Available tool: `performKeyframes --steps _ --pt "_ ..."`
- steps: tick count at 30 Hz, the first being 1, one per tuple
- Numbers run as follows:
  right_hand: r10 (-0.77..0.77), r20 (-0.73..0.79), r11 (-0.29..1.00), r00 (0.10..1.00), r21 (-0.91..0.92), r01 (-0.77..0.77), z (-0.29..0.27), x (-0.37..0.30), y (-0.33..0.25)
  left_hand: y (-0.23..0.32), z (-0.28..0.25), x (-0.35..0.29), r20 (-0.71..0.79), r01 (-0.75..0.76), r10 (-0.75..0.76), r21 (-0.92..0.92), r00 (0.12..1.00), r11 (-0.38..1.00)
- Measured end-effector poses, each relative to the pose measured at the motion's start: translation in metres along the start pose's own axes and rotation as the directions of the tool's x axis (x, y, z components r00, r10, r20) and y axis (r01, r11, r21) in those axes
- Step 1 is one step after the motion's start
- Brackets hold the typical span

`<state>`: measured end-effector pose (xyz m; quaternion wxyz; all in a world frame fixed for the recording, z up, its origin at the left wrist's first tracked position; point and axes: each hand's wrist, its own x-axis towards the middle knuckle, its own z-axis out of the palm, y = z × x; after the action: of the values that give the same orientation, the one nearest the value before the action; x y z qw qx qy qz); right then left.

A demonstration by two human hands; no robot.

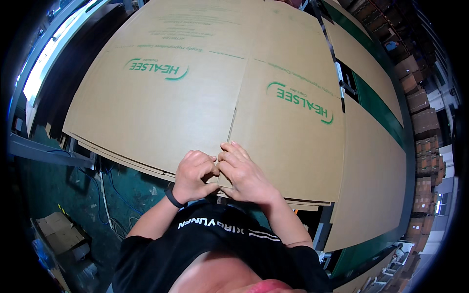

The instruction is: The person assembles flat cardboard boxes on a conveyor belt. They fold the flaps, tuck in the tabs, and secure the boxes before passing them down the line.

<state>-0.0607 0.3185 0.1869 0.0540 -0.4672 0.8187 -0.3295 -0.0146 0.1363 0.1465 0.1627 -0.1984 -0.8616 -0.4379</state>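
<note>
A large brown cardboard sheet (pixel 161 105) with green print lies flat in front of me, on top of other sheets. A narrow slot runs from its near edge away from me, between my hands. Just left of the slot, my left hand (pixel 195 172) is closed on the near edge of the sheet, fingers curled and thumb low. My right hand (pixel 242 172) grips the same edge right of the slot, its fingers bent over the top and its thumb at the edge. The hands nearly touch. The undersides of both grips are hidden.
More cardboard (pixel 373 176) lies on a green conveyor surface (pixel 376 105) to the right. A metal frame (pixel 49 151) stands at the left. Cables (pixel 105 195) and an open cardboard box (pixel 61 232) are on the green floor. Stacked cartons (pixel 424 146) line the far right.
</note>
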Motion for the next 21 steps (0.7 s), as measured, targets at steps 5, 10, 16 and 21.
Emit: performKeyframes --steps 5,10,16,21 --pt "-0.029 -0.017 1.0 0.999 0.008 0.029 0.0 -0.002 0.003 0.002 0.004 -0.001 -0.024 -0.003 0.003 0.003 1.0 1.0" --pt "-0.066 -0.048 0.997 0.997 0.03 0.068 0.005 0.0 0.01 0.003 0.003 -0.003 -0.017 0.025 -0.025 0.012 1.0 1.0" --pt "-0.073 -0.027 0.997 0.997 0.031 0.073 0.004 0.003 0.011 0.006 0.005 -0.008 -0.056 0.07 -0.071 -0.03 0.996 0.997" --pt "-0.075 -0.003 0.997 0.997 0.028 0.075 0.007 0.005 0.016 -0.001 0.007 -0.009 -0.059 0.019 -0.019 -0.01 0.998 1.0"
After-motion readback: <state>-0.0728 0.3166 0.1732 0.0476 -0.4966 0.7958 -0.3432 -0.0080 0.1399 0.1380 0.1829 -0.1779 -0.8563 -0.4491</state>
